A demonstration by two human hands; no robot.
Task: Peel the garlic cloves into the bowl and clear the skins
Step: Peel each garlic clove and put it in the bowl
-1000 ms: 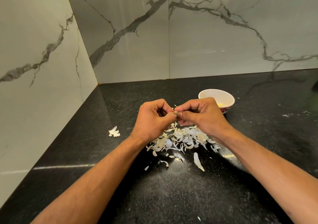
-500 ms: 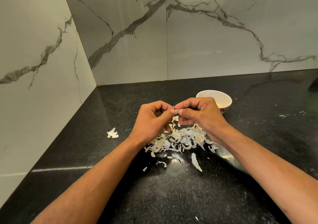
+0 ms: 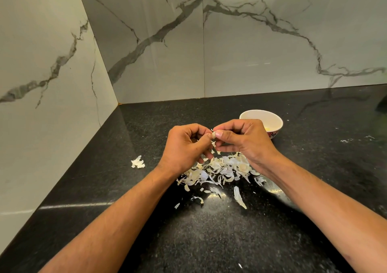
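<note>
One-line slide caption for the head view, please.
Both hands, left and right, pinch a small pale garlic clove above scattered papery skins, white bowl behind.

Both forearms extended forward; left hand [image 3: 184,147] and right hand [image 3: 245,140] raised together, fingers curled, thumb tips meeting in a pinch

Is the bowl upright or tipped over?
Upright. The bowl sits on the countertop with its rim facing up, white inside visible; the right hand hides part of it.
</note>
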